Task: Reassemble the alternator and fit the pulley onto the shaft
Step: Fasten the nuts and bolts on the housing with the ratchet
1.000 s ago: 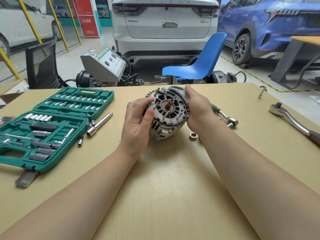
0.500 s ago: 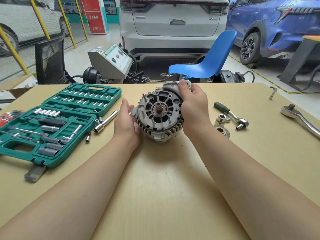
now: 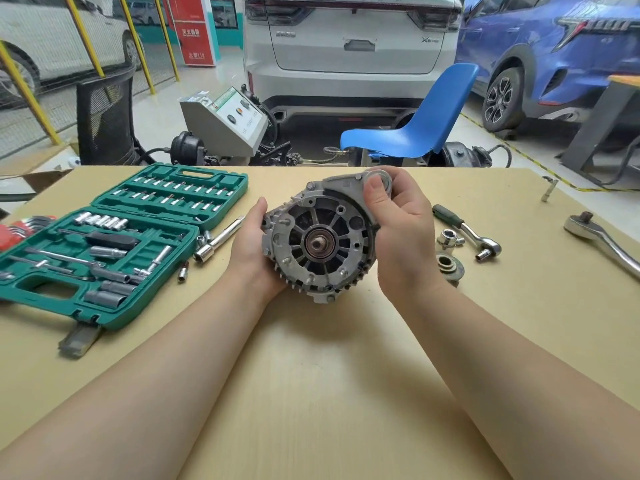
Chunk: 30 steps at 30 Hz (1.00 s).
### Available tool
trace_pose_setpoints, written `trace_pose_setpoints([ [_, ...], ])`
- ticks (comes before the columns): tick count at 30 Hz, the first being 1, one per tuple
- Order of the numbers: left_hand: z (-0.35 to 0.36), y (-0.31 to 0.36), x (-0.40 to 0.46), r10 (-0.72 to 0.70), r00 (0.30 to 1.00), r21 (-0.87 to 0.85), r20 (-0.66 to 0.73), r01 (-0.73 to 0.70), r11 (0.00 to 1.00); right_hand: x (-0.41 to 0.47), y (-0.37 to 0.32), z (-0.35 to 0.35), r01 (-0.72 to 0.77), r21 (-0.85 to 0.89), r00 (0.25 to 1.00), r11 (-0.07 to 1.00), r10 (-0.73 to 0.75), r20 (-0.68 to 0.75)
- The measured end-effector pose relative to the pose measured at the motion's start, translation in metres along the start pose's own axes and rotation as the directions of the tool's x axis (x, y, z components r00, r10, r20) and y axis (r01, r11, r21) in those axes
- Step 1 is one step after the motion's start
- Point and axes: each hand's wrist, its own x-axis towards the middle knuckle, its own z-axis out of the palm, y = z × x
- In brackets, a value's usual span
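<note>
Your two hands flank the alternator (image 3: pixel 320 242) at the middle of the table (image 3: pixel 311 393): left hand (image 3: pixel 251 247) cupping it from 9 o'clock, right hand (image 3: pixel 398 233) gripping its mounting ear from 2 o'clock. From 5 to 7 o'clock the tabletop lies bare between your forearms. At 3 o'clock, just beside your right hand, the pulley (image 3: pixel 449 266), a loose socket (image 3: pixel 449 238) and a small ratchet (image 3: pixel 467 232) crowd the path. Further out lies a big ratchet (image 3: pixel 602 240). At 9 o'clock a long socket (image 3: pixel 218 239) lies near your left hand, with the open tool case (image 3: pixel 104 317) beyond it.
</note>
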Motion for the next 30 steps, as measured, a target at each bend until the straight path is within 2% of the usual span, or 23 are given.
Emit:
trace_pose_setpoints([
  [4,0.001,-0.002,-0.005,0.033,0.999,-0.003,-0.019,-0.033,0.999,-0.010,-0.001,0.004,-0.001,0.008,0.992,1.000,0.002,-0.123],
  [8,-0.001,-0.002,-0.009,0.035,0.999,-0.034,-0.024,-0.036,0.999,-0.010,-0.006,-0.003,-0.049,0.089,0.996,0.995,0.056,-0.075],
  [12,-0.003,-0.003,-0.011,0.035,0.999,-0.053,-0.005,-0.035,0.998,-0.016,-0.009,-0.007,-0.004,-0.024,1.000,1.000,0.003,-0.021],
  [16,-0.004,-0.003,-0.016,0.052,0.999,-0.054,-0.006,-0.052,0.997,-0.031,-0.008,0.002,0.019,-0.024,0.999,1.000,-0.020,-0.041],
  [20,-0.005,-0.003,-0.019,0.078,0.996,-0.021,-0.050,-0.079,0.997,-0.038,-0.003,0.007,-0.053,-0.069,0.998,0.996,0.050,-0.044],
  [26,-0.006,-0.003,-0.020,0.094,0.994,0.011,-0.049,-0.094,0.996,-0.039,0.001,0.005,-0.117,-0.097,0.990,0.988,0.124,0.067],
  [28,-0.005,-0.002,-0.021,0.088,0.995,0.047,-0.040,-0.086,0.995,-0.040,0.003,0.003,-0.095,-0.122,0.991,0.988,0.105,0.078],
  [30,-0.004,0.001,-0.023,0.057,0.998,0.060,-0.020,-0.056,0.997,-0.043,0.004,0.004,-0.028,-0.220,0.997,0.975,0.041,0.058],
])
